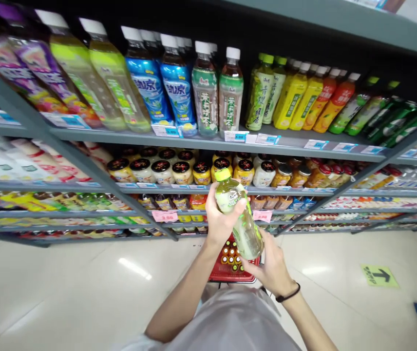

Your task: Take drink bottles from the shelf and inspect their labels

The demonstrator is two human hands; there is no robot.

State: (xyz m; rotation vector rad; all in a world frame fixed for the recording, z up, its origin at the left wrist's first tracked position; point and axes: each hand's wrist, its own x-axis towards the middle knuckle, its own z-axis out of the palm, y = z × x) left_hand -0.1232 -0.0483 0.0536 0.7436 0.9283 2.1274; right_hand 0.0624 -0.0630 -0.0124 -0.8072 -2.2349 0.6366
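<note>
- Shelving unit: grey, several tiers, stocked across the full width of view.
- Floor: pale and glossy, with reflected light streaks.
- Drinks row on the upper tier: bottles standing side by side, with purple, green, blue, yellow and orange-red labelling; dark green containers at the far right.
- Grey shirt: worn by the person, at the lower edge of view.
- Red basket: below the hands, near the base of the shelving; contains several bottles, the white caps facing up.
- Floor sign: yellow-green, black arrow, lying to the right.
- Green-capped bottle: off the shelf, raised between both hands above the basket; tilted, cap toward the shelving, base toward the person.
- Left hand: gripping the bottle's upper part, thumb across the label.
- Right hand: closed around the bottle's lower end, at the base.
- Jars: dark-lidded, grouped on the tier below the drinks.
- Price tags: fixed along the shelf edges.
- Black wristband: on the right wrist.
</note>
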